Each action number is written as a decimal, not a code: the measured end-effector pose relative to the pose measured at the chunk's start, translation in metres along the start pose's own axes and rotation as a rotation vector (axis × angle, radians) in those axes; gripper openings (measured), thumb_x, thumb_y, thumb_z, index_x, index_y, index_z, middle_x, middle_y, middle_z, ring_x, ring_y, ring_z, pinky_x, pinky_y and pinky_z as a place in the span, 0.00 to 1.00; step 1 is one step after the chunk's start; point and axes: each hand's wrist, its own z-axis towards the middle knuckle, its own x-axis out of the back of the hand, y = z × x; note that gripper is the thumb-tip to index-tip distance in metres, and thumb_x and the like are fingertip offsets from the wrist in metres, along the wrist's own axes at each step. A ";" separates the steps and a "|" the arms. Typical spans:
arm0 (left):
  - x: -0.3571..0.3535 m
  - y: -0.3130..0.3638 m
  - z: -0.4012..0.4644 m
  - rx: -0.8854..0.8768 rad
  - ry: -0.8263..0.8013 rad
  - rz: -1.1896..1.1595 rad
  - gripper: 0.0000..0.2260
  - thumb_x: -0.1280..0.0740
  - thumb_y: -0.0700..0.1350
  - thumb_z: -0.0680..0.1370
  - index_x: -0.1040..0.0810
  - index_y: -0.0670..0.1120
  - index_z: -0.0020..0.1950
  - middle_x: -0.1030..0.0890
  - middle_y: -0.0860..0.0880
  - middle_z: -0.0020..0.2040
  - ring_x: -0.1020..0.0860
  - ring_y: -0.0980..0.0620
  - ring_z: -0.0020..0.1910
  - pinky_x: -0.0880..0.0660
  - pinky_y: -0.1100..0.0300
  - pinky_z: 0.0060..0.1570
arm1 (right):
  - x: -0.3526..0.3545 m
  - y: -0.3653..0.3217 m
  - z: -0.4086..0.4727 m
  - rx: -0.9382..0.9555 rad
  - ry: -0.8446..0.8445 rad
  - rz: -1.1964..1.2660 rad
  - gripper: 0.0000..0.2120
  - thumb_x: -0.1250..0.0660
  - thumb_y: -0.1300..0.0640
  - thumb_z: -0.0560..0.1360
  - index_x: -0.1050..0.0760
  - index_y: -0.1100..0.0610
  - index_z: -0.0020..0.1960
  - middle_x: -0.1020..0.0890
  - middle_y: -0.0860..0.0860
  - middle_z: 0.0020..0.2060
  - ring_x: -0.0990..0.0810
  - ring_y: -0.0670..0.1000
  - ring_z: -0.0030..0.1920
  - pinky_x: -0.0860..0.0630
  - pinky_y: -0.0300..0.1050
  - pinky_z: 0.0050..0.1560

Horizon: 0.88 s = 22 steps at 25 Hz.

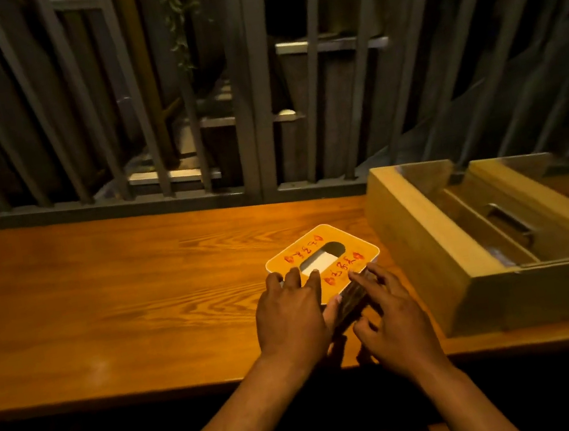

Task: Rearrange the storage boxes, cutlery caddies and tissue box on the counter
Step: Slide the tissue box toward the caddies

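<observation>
Left hand (pixel 292 312) flat on the near-left corner of the square tissue box with the orange printed lid and white rim (pixel 333 244), fingers spread over the top, not clenched. Right hand (pixel 391 314) fingertips touch its near-right edge, loose; I can't tell if it's gripping. Box sits on the orange-brown wooden counter (pixel 99 293), near the front edge, just left of the long pale wooden cutlery caddy with a metal handle (pixel 434 253). I judge it light, stiff and prone to sliding; I'd pinch the opposite side walls, clear of the lid slot.
</observation>
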 end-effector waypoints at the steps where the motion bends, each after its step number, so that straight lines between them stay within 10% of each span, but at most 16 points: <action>1: 0.000 0.009 0.001 -0.023 0.012 -0.039 0.24 0.47 0.60 0.80 0.34 0.53 0.74 0.27 0.48 0.69 0.34 0.44 0.67 0.28 0.52 0.56 | 0.013 0.011 0.002 -0.008 -0.043 0.017 0.34 0.30 0.51 0.70 0.38 0.36 0.72 0.41 0.42 0.76 0.35 0.49 0.73 0.25 0.46 0.62; 7: -0.010 0.022 0.018 -0.059 -0.007 -0.100 0.21 0.37 0.48 0.79 0.31 0.61 0.71 0.34 0.51 0.75 0.42 0.45 0.74 0.35 0.50 0.67 | 0.058 0.029 0.027 0.056 -0.224 -0.191 0.37 0.33 0.32 0.66 0.36 0.42 0.72 0.39 0.45 0.75 0.38 0.52 0.74 0.29 0.56 0.67; 12: -0.026 0.032 0.028 0.023 0.085 -0.069 0.19 0.37 0.52 0.79 0.30 0.62 0.71 0.30 0.52 0.73 0.32 0.46 0.68 0.28 0.53 0.57 | 0.083 0.008 0.062 0.209 -0.230 -0.434 0.15 0.29 0.46 0.71 0.22 0.51 0.55 0.18 0.52 0.51 0.21 0.55 0.52 0.26 0.50 0.52; 22: -0.041 0.053 0.142 0.046 0.050 0.210 0.25 0.33 0.45 0.78 0.35 0.57 0.74 0.28 0.44 0.67 0.27 0.42 0.61 0.24 0.55 0.49 | 0.057 0.034 0.189 0.217 -0.306 -0.887 0.13 0.32 0.52 0.75 0.24 0.51 0.59 0.19 0.55 0.57 0.26 0.61 0.64 0.51 0.72 0.71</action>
